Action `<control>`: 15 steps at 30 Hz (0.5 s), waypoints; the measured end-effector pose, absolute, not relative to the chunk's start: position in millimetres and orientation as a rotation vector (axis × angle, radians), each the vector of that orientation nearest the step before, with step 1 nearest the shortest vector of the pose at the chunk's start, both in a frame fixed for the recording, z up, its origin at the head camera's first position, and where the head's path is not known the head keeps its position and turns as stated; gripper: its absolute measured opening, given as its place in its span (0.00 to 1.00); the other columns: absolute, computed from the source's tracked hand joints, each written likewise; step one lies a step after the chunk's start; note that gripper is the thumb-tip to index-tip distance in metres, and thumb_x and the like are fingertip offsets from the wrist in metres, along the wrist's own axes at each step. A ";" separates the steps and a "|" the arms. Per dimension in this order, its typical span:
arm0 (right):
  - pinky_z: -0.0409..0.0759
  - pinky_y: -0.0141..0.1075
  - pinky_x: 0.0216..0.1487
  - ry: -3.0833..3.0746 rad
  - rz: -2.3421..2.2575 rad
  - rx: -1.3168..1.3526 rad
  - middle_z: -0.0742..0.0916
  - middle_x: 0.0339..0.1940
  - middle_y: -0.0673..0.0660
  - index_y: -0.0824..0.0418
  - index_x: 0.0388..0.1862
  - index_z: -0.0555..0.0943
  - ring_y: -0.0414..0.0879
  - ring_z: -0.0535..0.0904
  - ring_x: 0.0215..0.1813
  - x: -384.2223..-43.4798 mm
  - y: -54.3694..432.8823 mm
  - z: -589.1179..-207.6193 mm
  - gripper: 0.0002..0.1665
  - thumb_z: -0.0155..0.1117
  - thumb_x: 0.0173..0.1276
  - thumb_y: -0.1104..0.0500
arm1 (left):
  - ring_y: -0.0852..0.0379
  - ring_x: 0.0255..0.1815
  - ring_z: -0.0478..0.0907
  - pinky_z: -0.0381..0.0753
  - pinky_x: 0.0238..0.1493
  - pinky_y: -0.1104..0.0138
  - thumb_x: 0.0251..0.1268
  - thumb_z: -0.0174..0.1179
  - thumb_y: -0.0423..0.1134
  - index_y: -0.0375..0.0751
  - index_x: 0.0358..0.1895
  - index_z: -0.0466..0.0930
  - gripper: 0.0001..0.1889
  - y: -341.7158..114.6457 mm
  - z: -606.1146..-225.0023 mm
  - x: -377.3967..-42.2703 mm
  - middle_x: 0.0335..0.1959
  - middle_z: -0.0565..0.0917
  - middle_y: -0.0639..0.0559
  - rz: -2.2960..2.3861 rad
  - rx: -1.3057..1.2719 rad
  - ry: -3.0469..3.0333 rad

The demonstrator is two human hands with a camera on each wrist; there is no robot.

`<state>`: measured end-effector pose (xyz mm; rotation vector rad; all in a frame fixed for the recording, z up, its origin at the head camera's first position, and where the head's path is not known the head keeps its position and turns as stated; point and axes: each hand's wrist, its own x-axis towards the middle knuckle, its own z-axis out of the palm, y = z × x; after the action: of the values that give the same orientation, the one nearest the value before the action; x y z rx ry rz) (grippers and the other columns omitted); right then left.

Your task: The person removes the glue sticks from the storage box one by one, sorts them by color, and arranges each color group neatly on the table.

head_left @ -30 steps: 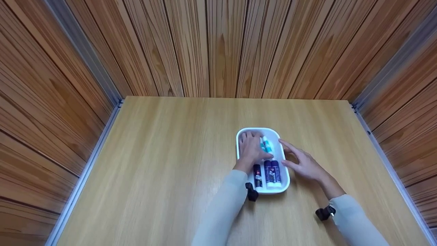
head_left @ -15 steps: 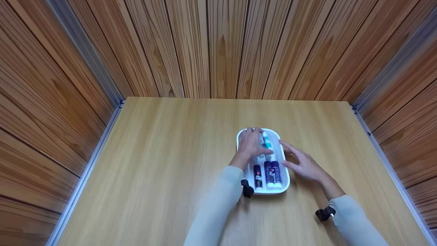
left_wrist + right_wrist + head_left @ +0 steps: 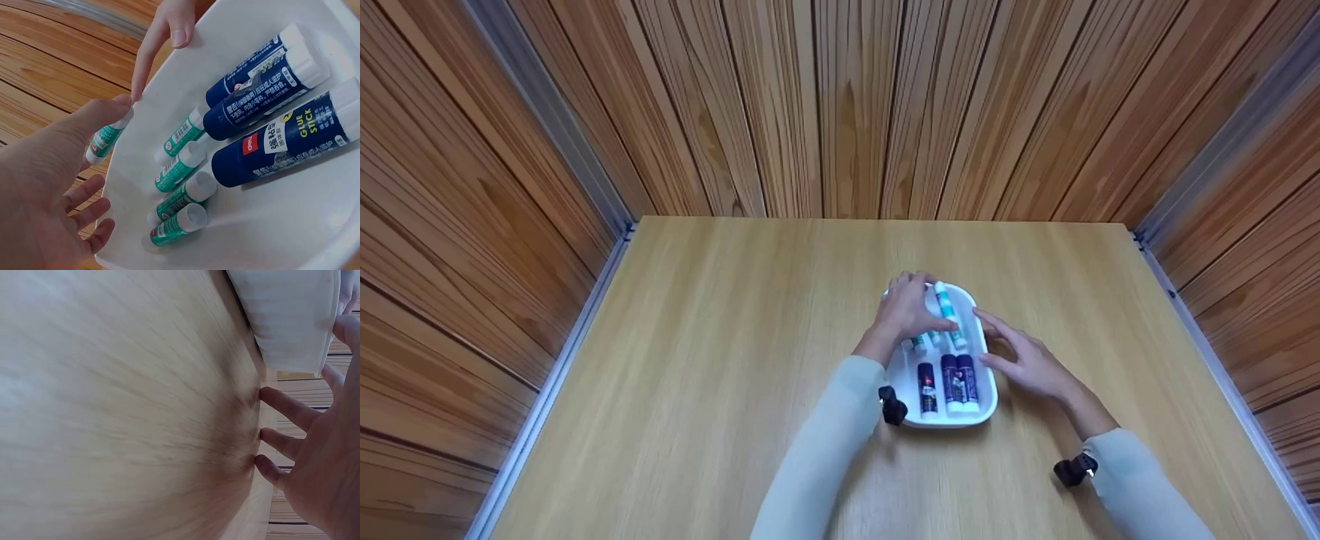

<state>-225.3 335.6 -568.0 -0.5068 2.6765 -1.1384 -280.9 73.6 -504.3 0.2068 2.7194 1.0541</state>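
Observation:
My left hand (image 3: 904, 307) pinches a small green glue stick (image 3: 107, 138) between thumb and forefinger, over the far part of a white tray (image 3: 275, 219). The other left fingers are loosely bent. Several more green glue sticks (image 3: 181, 173) lie side by side in the tray. Nearer the person, three larger dark blue glue sticks (image 3: 281, 138) with white ends lie in it. My right hand (image 3: 1024, 360) touches the tray's right rim with thumb and forefinger. Its remaining fingertips rest on the table, as the right wrist view shows.
The tray stands on a light wooden table (image 3: 720, 360), right of the middle. Wood-panelled walls (image 3: 847, 105) enclose the back and both sides, with metal rails along the side edges. Small black cameras (image 3: 892, 406) sit on both wrists.
My left hand has risen from inside the tray and shifted slightly away and to the left, lifting a green glue stick. The right hand has stayed at the rim.

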 end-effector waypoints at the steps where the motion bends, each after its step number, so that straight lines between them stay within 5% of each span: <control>1: 0.58 0.82 0.85 2.675 -1.138 -0.503 0.77 0.86 0.68 0.42 0.96 0.54 0.73 0.70 0.88 -225.2 335.7 -568.0 0.46 0.63 0.88 0.47 | 0.53 0.71 0.77 0.84 0.80 0.53 0.64 0.84 0.57 0.60 0.81 0.73 0.44 72.4 -504.4 -281.2 0.75 0.78 0.54 1.074 0.202 2.707; 15: 0.58 0.82 0.86 2.683 -1.127 -0.472 0.79 0.84 0.67 0.41 0.96 0.54 0.72 0.70 0.88 -223.1 334.3 -566.3 0.47 0.64 0.87 0.47 | 0.50 0.76 0.78 0.83 0.81 0.52 0.65 0.84 0.52 0.60 0.81 0.72 0.43 44.3 -503.6 -290.7 0.77 0.79 0.53 1.296 0.246 2.621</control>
<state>-223.1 334.3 -566.3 -0.4724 2.6828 -1.1270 -290.7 44.3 -503.6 0.2458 2.6210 1.2958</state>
